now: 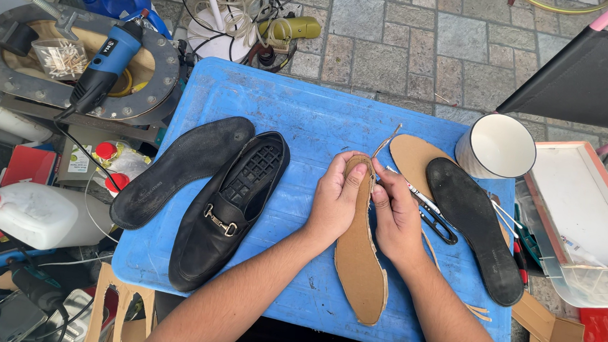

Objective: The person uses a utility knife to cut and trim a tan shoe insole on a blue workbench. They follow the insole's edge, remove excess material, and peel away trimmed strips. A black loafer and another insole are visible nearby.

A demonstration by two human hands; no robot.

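At frame centre | left hand [335,200] and right hand [396,216] fingers pinch tan insole [359,254] upright for trimming | black loafer [227,212] lies left on blue tabletop [300,108]

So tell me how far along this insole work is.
Looks done: a black insole lies out beside the black loafer, and a second tan cut-out and black insole lie to the right. In hand: the left hand and right hand grip the tan cardboard insole at its top end, where trimmed strips hang. Left: its edges look rough, and nothing is in the loafer yet.
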